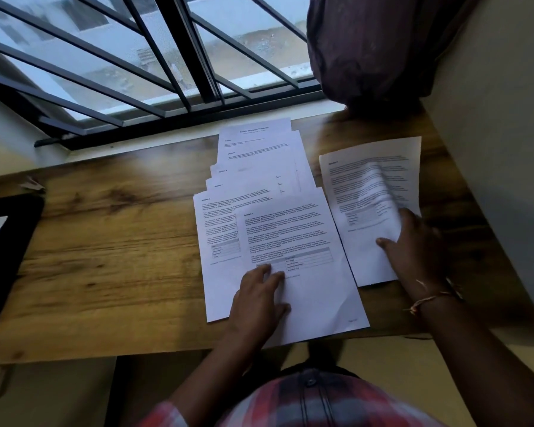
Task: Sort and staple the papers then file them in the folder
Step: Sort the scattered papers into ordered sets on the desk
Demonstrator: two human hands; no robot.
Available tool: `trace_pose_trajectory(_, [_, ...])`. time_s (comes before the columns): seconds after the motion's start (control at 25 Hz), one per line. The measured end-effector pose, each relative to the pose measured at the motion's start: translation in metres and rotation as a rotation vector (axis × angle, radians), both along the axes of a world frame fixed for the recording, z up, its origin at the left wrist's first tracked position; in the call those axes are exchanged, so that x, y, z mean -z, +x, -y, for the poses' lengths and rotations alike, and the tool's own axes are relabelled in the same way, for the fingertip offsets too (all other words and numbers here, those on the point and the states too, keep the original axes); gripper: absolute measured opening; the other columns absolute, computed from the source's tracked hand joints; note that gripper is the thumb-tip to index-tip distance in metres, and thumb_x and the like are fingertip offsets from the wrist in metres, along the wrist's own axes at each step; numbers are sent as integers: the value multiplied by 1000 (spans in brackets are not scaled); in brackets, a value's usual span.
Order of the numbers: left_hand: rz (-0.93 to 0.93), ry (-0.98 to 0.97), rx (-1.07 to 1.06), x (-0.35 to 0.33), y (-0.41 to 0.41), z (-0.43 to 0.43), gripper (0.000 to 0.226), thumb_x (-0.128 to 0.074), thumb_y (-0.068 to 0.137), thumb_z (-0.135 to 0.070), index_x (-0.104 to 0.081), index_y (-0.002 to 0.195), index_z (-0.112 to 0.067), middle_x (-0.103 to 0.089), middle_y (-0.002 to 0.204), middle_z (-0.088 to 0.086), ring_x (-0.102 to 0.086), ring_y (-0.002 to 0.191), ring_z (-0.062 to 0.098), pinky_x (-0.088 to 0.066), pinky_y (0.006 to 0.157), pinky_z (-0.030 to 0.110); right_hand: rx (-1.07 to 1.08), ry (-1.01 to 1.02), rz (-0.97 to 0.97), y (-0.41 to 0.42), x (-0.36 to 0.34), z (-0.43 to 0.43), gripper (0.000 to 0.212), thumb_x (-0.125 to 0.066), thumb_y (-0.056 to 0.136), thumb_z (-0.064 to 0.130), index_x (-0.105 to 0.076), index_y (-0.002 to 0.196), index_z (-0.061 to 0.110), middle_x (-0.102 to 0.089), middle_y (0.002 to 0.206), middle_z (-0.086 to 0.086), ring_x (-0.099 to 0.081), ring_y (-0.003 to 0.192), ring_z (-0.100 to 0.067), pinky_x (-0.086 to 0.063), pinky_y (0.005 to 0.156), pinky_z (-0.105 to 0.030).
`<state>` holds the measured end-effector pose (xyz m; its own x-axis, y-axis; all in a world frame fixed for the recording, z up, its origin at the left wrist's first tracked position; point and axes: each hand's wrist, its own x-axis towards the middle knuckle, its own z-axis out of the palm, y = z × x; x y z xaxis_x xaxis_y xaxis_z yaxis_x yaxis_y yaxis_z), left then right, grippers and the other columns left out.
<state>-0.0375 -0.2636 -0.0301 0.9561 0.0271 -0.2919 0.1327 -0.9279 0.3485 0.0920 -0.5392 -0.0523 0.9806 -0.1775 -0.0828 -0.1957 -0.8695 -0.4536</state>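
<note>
Several printed sheets lie fanned in an overlapping column (259,167) down the middle of the wooden desk (111,241). The nearest sheet (309,291), headed Section 7, lies on top, and my left hand (259,300) presses flat on its lower left part. To the right lies a separate small stack of papers (367,186). My right hand (413,241) holds the top sheet of that stack, which is lifted, curled and blurred. No stapler is in view.
A black folder-like object (7,251) lies at the desk's left edge. A small crumpled scrap (33,184) sits near the far left corner. A barred window (154,66) and a dark curtain (376,47) stand behind the desk; a wall bounds the right side.
</note>
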Motion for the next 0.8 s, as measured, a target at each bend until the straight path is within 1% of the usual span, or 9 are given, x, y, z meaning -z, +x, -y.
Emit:
trace_pose_trajectory(0.08, [4,-1,-9,0,-2,1,70,-71,90,-42,-41,152,-29,-25,164,-1,-18,150,18,-31,117,34,-38,-15,-5,-1,0,3,70,-85,81,24,-50,140,7,-53,140,-24,-46,127,-48,-41,107,-58])
trace_pose_trajectory(0.12, [2,8,-23,0,-3,1,72,-71,90,-44,-39,153,-30,-22,165,0,-16,151,19,-29,118,35,-48,-44,-28,-4,1,6,71,-85,80,31,-51,139,8,-51,140,-25,-44,128,-50,-40,107,-59])
trace_pose_trajectory(0.2, [-26,55,-112,-2,-6,3,82,-69,89,-50,-28,157,-30,-8,168,3,-7,153,24,-24,119,38,-45,-118,-117,-12,4,10,80,-84,76,50,-49,138,14,-40,146,-27,-33,135,-52,-38,107,-63])
trace_pose_trajectory(0.28, [-90,90,-251,-3,-8,4,98,-70,85,-57,-14,159,-24,1,167,10,-3,152,31,-22,120,45,-23,-156,-226,-20,6,13,90,-80,74,63,-39,143,22,-21,159,-24,-18,145,-51,-31,110,-69])
trace_pose_trajectory(0.36, [-119,77,-352,-3,-7,4,106,-74,81,-59,-12,157,-18,-7,164,16,-10,149,35,-28,116,48,-10,-147,-286,-26,6,15,96,-79,72,67,-32,146,26,-6,164,-20,-6,149,-51,-25,113,-71])
trace_pose_trajectory(0.44, [-100,56,-417,-3,-1,3,105,-79,78,-56,-18,153,-16,-21,157,15,-21,142,34,-37,110,47,0,-119,-315,-28,5,16,99,-80,71,66,-29,147,29,0,165,-20,-3,149,-53,-22,114,-72])
trace_pose_trajectory(0.56, [-65,-32,-546,-2,10,0,100,-86,73,-48,-26,145,-14,-31,143,14,-29,133,32,-44,103,45,0,-105,-342,-28,1,18,101,-82,69,66,-27,146,31,1,164,-19,-2,149,-52,-23,114,-72])
trace_pose_trajectory(0.68, [-41,-190,-676,-2,21,-8,82,-91,67,-36,-39,126,-14,-37,133,13,-36,127,30,-46,100,42,4,-116,-337,-28,0,18,102,-82,69,66,-27,147,31,1,164,-19,-2,149,-52,-23,114,-72])
trace_pose_trajectory(0.8, [-26,-279,-765,0,29,-17,73,-94,61,-30,-43,111,-17,-50,124,9,-52,115,28,-54,95,45,0,-116,-323,-27,3,18,102,-82,68,67,-27,147,32,1,164,-19,-1,150,-52,-22,114,-73])
